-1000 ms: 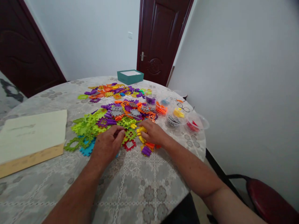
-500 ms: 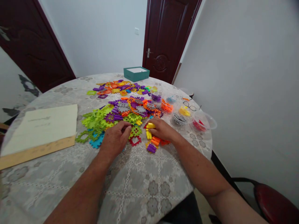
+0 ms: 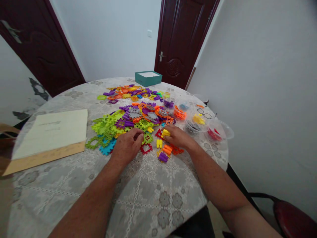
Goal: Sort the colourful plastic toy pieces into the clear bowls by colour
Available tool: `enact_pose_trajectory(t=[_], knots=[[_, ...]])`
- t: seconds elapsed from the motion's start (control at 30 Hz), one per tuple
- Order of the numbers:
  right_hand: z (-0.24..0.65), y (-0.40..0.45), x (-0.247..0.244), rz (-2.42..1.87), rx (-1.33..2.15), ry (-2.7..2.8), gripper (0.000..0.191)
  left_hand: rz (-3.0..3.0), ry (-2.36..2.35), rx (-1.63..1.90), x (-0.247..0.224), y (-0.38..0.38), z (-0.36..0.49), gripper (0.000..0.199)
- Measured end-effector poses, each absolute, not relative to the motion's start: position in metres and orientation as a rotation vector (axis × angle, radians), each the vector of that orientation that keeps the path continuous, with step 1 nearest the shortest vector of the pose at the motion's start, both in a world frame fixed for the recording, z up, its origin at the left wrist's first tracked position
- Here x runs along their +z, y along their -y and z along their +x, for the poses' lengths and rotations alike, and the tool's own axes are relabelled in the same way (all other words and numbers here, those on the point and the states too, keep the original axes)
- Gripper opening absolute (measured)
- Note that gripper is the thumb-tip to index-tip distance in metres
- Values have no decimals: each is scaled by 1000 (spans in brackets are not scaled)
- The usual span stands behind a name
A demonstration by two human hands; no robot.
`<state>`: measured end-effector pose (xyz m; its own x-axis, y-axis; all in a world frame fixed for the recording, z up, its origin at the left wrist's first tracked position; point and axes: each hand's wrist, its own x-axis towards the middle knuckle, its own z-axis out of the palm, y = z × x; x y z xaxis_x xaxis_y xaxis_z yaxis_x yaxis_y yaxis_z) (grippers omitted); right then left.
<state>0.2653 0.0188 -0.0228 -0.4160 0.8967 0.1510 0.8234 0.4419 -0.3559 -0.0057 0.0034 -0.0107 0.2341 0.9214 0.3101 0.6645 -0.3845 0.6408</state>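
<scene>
My right hand (image 3: pixel 177 136) is closed on a yellow connector piece (image 3: pixel 165 133), a short block of ridged tubes, held low over the table. Just below its fingers another yellow block (image 3: pixel 159 143) lies on the cloth. Near it are an orange block (image 3: pixel 167 149) and a purple block (image 3: pixel 163 157), the purple one on a yellow toothed plate. My left hand (image 3: pixel 128 143) rests at the near edge of the pile, fingers curled and thumb near the forefinger. Whatever it grips is hidden. Beside its thumb are a green gear plate (image 3: pixel 148 138) and a red square frame (image 3: pixel 146 148).
A heap of gear plates (image 3: pixel 109 124) spreads beyond my hands, with a second heap (image 3: pixel 128 92) behind. Clear tubs of sorted pieces (image 3: pixel 194 127) and eyeglasses (image 3: pixel 205 114) stand right. A paper-covered board (image 3: pixel 59 132) lies left; a teal box (image 3: pixel 148 78) stands at the back.
One yellow block now lies on the cloth, apart from my right hand, which keeps another yellow piece. My left hand has barely moved. The whole view has shifted slightly.
</scene>
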Motion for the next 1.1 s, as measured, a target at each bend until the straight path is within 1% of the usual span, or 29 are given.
enact_pose_trajectory(t=[0.13, 0.23, 0.3, 0.37, 0.47, 0.57, 0.67, 0.73, 0.93, 1.1], knots=[[266, -17, -16, -1479, 435, 2323, 6, 2132, -1450, 925, -10, -4, -7, 29], [271, -14, -2, -1401, 428, 2225, 15, 2129, -1468, 899, -9, -5, -8, 30], [283, -14, 10, -1399, 329, 2107, 23, 2132, -1481, 884, -8, -6, -9, 30], [304, -19, 24, -1497, 180, 1960, 30, 2143, -1485, 875, -7, -6, -10, 31], [350, -36, 41, -1737, -109, 1741, 38, 2156, -1482, 880, -7, -6, -10, 31], [399, -63, 50, -2083, -317, 1642, 42, 2138, -1494, 883, -6, -5, -10, 30], [434, -84, 48, -2428, -275, 1662, 43, 2104, -1505, 888, -7, -6, -11, 30], [448, -92, 44, -2514, -194, 1707, 44, 2104, -1507, 891, -8, -7, -12, 30], [462, -94, 33, -2541, -54, 1734, 50, 2107, -1496, 885, -9, -8, -11, 31], [457, -85, 39, -2504, -153, 1647, 46, 2110, -1513, 890, -8, -7, -11, 31]])
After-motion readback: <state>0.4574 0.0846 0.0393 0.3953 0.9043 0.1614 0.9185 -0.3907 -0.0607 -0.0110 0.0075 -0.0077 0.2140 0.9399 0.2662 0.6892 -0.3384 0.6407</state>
